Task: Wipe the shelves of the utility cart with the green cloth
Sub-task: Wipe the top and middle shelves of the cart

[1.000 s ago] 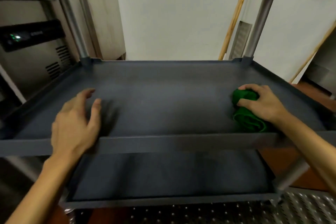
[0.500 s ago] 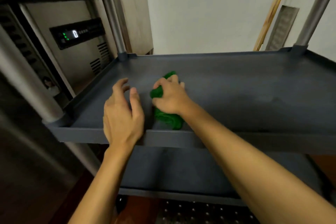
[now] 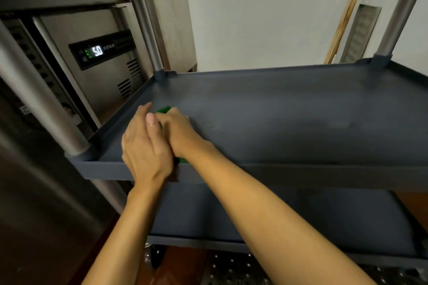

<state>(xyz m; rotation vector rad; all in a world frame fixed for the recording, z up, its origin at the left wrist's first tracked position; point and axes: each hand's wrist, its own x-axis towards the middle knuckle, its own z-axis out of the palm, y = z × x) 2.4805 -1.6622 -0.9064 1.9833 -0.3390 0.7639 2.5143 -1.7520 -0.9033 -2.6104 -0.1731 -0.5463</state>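
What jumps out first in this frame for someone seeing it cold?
Both hands meet at the near-left of the middle shelf: the left hand lies against the right hand, which covers most of the green cloth. Left of the cart, a steel appliance's lit display glows.

Dim kitchen corner with a white wall

A stainless appliance on the left shows a lit "5.0" display; wooden poles and a vent panel lean against the white wall.

Left hand closed onto right hand; green cloth now mostly hidden
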